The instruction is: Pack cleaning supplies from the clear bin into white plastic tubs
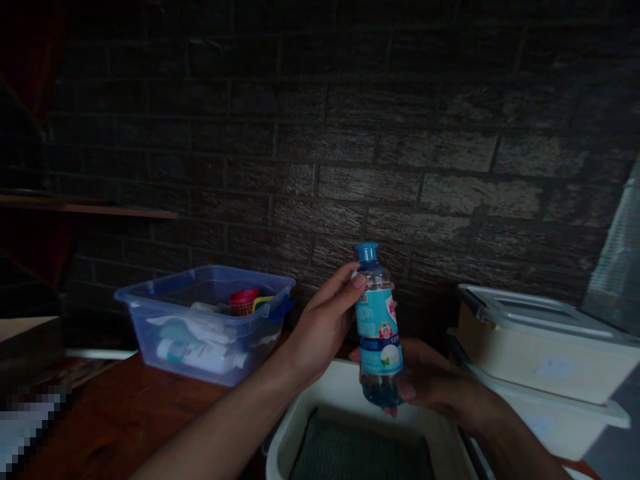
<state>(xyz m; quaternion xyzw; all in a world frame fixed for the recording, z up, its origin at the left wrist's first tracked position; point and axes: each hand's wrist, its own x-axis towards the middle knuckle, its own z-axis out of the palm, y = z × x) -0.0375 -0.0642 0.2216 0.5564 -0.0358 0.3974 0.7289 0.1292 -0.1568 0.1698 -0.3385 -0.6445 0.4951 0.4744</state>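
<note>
I hold a small clear plastic bottle (379, 327) upright, with a blue cap and a blue-and-white label. My left hand (320, 327) grips its upper part, thumb near the shoulder under the cap. My right hand (430, 383) wraps round its lower part and base. The bottle hangs over the far rim of an open white bin (320, 407) that has a dark grey cloth in its bottom.
A translucent blue tub (205, 320) with bottles and a red item stands at the left on a wooden table (120, 413). Stacked white lidded bins (540, 347) stand at the right. A dark brick wall (350, 133) runs behind; a shelf (90, 208) juts out at the left.
</note>
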